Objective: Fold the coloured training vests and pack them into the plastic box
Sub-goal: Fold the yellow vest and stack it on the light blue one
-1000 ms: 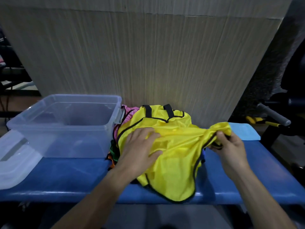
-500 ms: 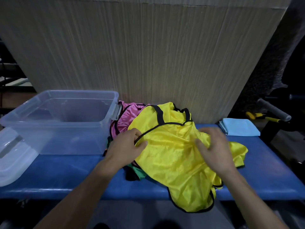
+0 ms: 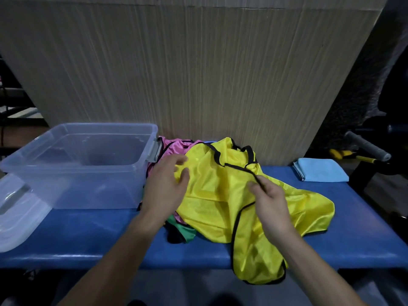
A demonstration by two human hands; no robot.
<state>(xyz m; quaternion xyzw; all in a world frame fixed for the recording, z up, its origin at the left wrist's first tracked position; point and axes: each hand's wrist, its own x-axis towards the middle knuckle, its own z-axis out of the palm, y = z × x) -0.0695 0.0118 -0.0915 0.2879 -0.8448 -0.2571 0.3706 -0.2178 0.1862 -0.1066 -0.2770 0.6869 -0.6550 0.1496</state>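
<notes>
Yellow vest (image 3: 220,202): unfolded and rumpled on the blue bench (image 3: 88,235), its lower part hanging over the near edge; black trim runs along its openings.
Right hand (image 3: 272,208): nearest the camera on that side, resting on the middle of the vest; thumb and forefinger appear to pinch a run of the black trim, the other fingers loosely bent.
Left hand (image 3: 164,188): fingers spread and nearly straight, over the vest's left edge; holding nothing; whether it touches the cloth I cannot tell.
Other vests: a green vest (image 3: 184,229) shows from under the yellow one at the near left; a pink vest (image 3: 174,146) lies behind, against the box's right wall. More may lie beneath, hidden.
Plastic box (image 3: 92,188): clear, open, standing on the bench just left of the pile; nothing is seen inside it.
Lid (image 3: 17,217): clear, lying at the far left of the bench, touching the box's near corner.
Blue cloth (image 3: 320,170): folded, at the far right of the bench, well apart from the vests.
Backdrop: a ribbed beige panel (image 3: 198,74) stands behind the bench.
Step in hand: judged to be sorting out the first vest, finding its edges before any fold.
Next move calls for: spreading the vest flat by its trim, shoulders matched, clear of the pile beneath, then folding it to a size that fits the box.
</notes>
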